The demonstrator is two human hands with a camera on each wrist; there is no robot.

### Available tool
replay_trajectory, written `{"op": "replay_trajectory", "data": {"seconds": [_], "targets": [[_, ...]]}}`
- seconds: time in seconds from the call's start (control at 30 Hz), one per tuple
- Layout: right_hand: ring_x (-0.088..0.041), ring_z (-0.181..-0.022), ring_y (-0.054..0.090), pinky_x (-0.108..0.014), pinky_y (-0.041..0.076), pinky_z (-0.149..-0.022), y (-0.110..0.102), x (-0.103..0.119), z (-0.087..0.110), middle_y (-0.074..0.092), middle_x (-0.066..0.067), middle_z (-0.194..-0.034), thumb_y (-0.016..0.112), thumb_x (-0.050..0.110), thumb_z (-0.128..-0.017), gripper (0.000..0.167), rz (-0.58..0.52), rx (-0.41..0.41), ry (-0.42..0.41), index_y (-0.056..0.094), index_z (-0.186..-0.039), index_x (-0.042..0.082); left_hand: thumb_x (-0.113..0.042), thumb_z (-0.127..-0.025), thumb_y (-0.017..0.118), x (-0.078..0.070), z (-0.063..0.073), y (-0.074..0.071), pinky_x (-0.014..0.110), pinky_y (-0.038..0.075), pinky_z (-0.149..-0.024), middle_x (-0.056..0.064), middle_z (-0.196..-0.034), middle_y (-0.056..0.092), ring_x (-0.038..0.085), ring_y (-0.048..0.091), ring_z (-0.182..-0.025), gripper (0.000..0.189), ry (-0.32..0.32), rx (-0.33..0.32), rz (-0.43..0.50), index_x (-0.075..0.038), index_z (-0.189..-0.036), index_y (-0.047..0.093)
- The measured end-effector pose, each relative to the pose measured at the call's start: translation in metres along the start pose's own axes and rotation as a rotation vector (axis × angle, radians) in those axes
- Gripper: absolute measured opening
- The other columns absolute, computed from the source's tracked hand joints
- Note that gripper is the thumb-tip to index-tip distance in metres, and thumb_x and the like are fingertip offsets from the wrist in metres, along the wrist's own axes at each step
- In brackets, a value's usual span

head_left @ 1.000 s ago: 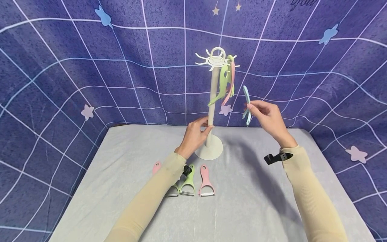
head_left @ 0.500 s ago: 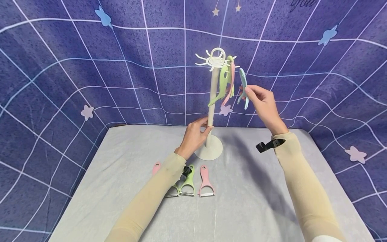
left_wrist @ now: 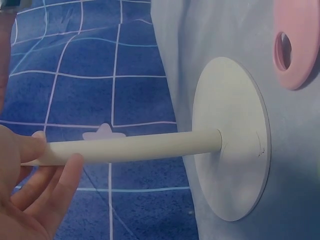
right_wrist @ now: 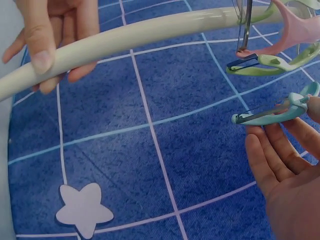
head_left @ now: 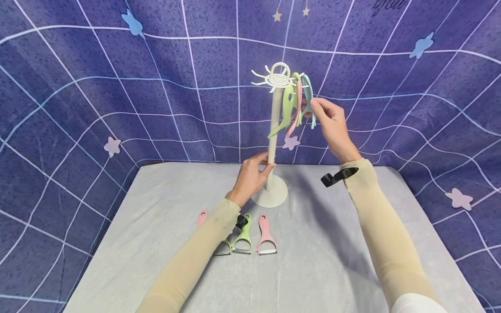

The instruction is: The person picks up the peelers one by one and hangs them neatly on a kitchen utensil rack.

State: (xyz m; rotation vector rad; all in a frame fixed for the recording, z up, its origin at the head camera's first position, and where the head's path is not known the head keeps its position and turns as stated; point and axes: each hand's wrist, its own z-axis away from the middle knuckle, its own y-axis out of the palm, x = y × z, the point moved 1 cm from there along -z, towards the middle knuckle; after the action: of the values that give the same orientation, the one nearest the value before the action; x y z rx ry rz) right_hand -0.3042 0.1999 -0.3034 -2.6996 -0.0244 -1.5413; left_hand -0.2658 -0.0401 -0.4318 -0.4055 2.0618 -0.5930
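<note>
A cream stand point(head_left: 275, 126) with a ring of hooks on top and a round base point(left_wrist: 230, 145) stands on the table. My left hand point(head_left: 250, 176) grips its pole, thumb on one side and fingers on the other. Up by the hooks, my right hand point(head_left: 332, 124) pinches a blue peeler point(head_left: 308, 98), its handle end level with a right-hand hook; I cannot tell whether the hook is through its hole. Beside it hang a pink peeler point(head_left: 299, 102) and green peelers, the nearest green peeler point(head_left: 287, 104) being closest to the pole.
On the grey table point(head_left: 313, 261) lie a pink peeler point(head_left: 264, 226) and a green peeler point(head_left: 244, 237) with blades toward me. Another pink handle point(head_left: 202, 216) shows beside my left sleeve, which partly hides more peelers. A purple curtain point(head_left: 176, 100) stands behind.
My right hand has moved up and left, bringing the blue peeler from beside the stand to the hooks. The left hand keeps its place on the pole.
</note>
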Motion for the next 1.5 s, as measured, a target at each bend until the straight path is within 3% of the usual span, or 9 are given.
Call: {"op": "replay_trajectory", "data": {"seconds": [0.27, 0.4, 0.53, 0.7, 0.97, 1.23, 1.37, 1.5], "targets": [[-0.017, -0.097, 0.071, -0.037, 0.050, -0.113, 0.005, 0.001, -0.014, 0.077, -0.002, -0.111, 0.063, 0.020, -0.111, 0.024, -0.075, 0.003, 0.013, 0.078, -0.120, 0.005, -0.016, -0.102, 0.076, 0.000, 0.000, 0.001, 0.028, 0.066, -0.078, 0.012, -0.112, 0.078, 0.024, 0.077, -0.103, 0.029, 0.019, -0.008, -0.007, -0.008, -0.130, 0.073], [-0.017, -0.099, 0.070, -0.034, 0.050, -0.110, 0.009, 0.003, -0.020, 0.077, -0.001, -0.109, 0.062, 0.020, -0.111, 0.021, -0.087, 0.017, 0.007, 0.080, -0.117, 0.009, -0.017, -0.102, 0.077, 0.000, 0.000, 0.000, 0.031, 0.066, -0.078, 0.012, -0.112, 0.078, 0.024, 0.077, -0.103, 0.029, 0.019, -0.011, -0.005, -0.007, -0.129, 0.073], [-0.016, -0.103, 0.068, -0.031, 0.049, -0.107, 0.016, 0.006, -0.027, 0.077, -0.001, -0.109, 0.062, 0.018, -0.111, 0.021, -0.106, 0.030, -0.001, 0.080, -0.116, 0.010, -0.018, -0.102, 0.076, 0.001, 0.000, 0.000, 0.034, 0.067, -0.079, 0.012, -0.112, 0.079, 0.025, 0.077, -0.103, 0.029, 0.016, -0.013, -0.009, -0.008, -0.129, 0.074], [-0.015, -0.113, 0.065, -0.031, 0.048, -0.112, 0.026, 0.007, -0.033, 0.077, -0.002, -0.111, 0.061, 0.012, -0.110, 0.020, -0.166, 0.043, 0.006, 0.081, -0.113, 0.009, -0.019, -0.102, 0.076, 0.001, 0.000, 0.000, 0.033, 0.067, -0.078, 0.010, -0.111, 0.079, 0.023, 0.077, -0.104, 0.029, 0.012, -0.010, -0.020, -0.009, -0.129, 0.073], [-0.019, -0.114, 0.063, -0.031, 0.047, -0.115, 0.034, 0.007, -0.038, 0.074, -0.003, -0.110, 0.058, 0.013, -0.112, 0.024, -0.229, 0.062, 0.024, 0.081, -0.105, 0.008, -0.018, -0.102, 0.076, 0.002, 0.000, 0.000, 0.041, 0.067, -0.081, 0.013, -0.111, 0.078, 0.027, 0.077, -0.103, 0.031, 0.009, -0.008, 0.008, -0.008, -0.131, 0.073], [-0.018, -0.121, 0.058, -0.028, 0.048, -0.109, 0.036, 0.007, -0.037, 0.070, -0.004, -0.116, 0.055, 0.014, -0.113, 0.030, -0.289, 0.095, 0.071, 0.079, -0.097, 0.007, -0.019, -0.102, 0.076, 0.001, 0.001, 0.001, 0.032, 0.066, -0.081, 0.012, -0.112, 0.078, 0.024, 0.077, -0.103, 0.032, 0.005, -0.006, -0.012, -0.008, -0.132, 0.072], [-0.019, -0.117, 0.059, -0.031, 0.058, -0.092, 0.036, 0.007, -0.037, 0.067, -0.006, -0.116, 0.054, 0.013, -0.113, 0.030, -0.339, 0.116, 0.086, 0.078, -0.097, 0.004, -0.018, -0.102, 0.076, 0.001, 0.001, 0.001, 0.032, 0.067, -0.080, 0.012, -0.112, 0.078, 0.025, 0.077, -0.103, 0.030, 0.001, -0.005, -0.007, -0.008, -0.131, 0.073], [-0.019, -0.114, 0.058, -0.033, 0.058, -0.090, 0.036, 0.005, -0.038, 0.066, -0.006, -0.115, 0.054, 0.011, -0.112, 0.030, -0.377, 0.142, 0.099, 0.078, -0.095, 0.006, -0.018, -0.103, 0.076, 0.001, 0.001, 0.001, 0.036, 0.067, -0.080, 0.012, -0.112, 0.078, 0.026, 0.078, -0.102, 0.029, -0.003, -0.005, 0.000, -0.008, -0.130, 0.073]]}}
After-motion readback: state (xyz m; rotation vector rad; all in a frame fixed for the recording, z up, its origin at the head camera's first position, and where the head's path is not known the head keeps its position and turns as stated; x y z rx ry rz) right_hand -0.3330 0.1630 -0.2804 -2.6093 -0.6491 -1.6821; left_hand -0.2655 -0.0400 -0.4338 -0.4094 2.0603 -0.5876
